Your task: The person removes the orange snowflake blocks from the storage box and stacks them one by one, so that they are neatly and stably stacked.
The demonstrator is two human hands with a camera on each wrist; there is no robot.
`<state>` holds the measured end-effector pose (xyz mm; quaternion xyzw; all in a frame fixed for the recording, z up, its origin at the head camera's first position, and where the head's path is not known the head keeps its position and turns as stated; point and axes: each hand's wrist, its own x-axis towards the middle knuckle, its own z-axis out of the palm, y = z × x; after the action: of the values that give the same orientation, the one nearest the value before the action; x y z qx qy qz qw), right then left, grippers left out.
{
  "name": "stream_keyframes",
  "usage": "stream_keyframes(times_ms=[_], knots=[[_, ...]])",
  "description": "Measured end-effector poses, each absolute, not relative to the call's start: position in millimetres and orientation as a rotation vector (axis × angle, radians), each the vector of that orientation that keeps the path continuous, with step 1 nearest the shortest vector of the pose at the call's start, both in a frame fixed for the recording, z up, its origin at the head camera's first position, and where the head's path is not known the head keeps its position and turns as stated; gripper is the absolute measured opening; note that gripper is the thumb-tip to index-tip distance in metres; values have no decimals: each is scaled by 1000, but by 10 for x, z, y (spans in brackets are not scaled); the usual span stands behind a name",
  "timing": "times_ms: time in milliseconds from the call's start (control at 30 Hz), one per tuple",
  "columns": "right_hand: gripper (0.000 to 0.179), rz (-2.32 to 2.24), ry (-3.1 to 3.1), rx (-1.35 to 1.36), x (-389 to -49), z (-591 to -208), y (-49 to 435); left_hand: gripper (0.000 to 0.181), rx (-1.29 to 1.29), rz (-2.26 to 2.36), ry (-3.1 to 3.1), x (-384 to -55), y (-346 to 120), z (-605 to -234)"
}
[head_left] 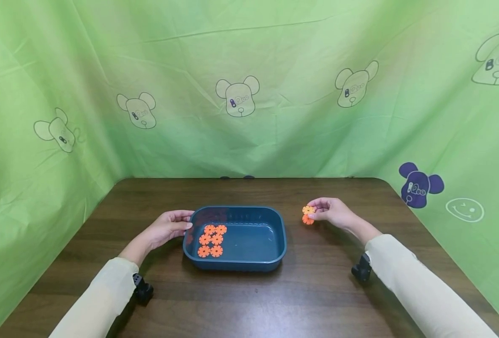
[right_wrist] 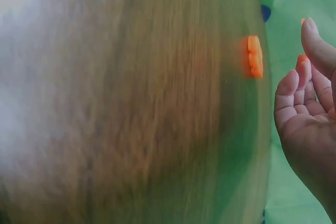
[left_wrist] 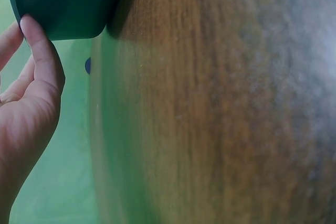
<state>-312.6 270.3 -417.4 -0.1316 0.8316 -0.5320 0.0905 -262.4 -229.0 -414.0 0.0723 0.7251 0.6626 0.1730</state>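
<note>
A dark blue rectangular tub (head_left: 249, 266) stands on the table, with several orange flower-shaped pieces (head_left: 204, 239) lying flat in its left half. My left hand (head_left: 165, 229) grips the tub's left end, thumb against the wall and fingers beyond the rim; the left wrist view shows the thumb on the tub wall (left_wrist: 68, 9). To the right of the tub, my right hand (head_left: 331, 212) pinches a lighter orange flower piece (head_left: 308, 210) between thumb and fingers. Just below it is another orange flower piece (head_left: 307, 220). In the right wrist view an orange piece (right_wrist: 254, 56) lies on the table, while the fingers largely hide the pinched one.
The brown wooden table (head_left: 249, 300) runs back to a green cloth (head_left: 241, 150) printed with bear heads, which also hangs at both sides. A black wrist device is strapped at each cream sleeve (head_left: 418, 277).
</note>
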Motion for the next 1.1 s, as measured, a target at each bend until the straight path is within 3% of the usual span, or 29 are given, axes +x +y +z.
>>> stream_keyframes(times_ms=[1100], knots=[[39, -1567, 2420, -414, -3151, -4280, 2719, 55, 228, 1883, 2063, -2607, -2284, -4148]])
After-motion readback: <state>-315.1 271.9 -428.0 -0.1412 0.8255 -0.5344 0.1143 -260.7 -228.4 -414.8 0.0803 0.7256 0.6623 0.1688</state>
